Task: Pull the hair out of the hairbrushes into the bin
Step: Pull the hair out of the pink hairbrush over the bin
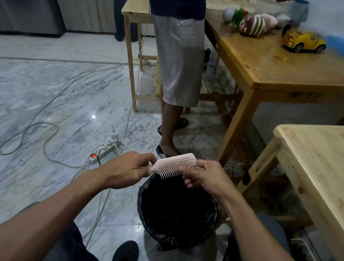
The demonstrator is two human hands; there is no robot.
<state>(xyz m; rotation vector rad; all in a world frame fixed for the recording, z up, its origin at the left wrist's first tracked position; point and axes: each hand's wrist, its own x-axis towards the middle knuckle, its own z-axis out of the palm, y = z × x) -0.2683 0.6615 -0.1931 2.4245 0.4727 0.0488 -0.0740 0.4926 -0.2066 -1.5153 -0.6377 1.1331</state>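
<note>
A pale pink hairbrush is held level over the bin, bristles pointing down and toward me. My left hand grips its handle end. My right hand pinches at the bristles on the far end of the brush head. The bin stands on the floor between my knees, lined with a black bag, its inside dark with hair. I cannot make out any hair in the bristles.
A light wooden table is at my right, a darker table with toys and a yellow toy car beyond. A person stands just past the bin. A power strip and cables lie on the marble floor to the left.
</note>
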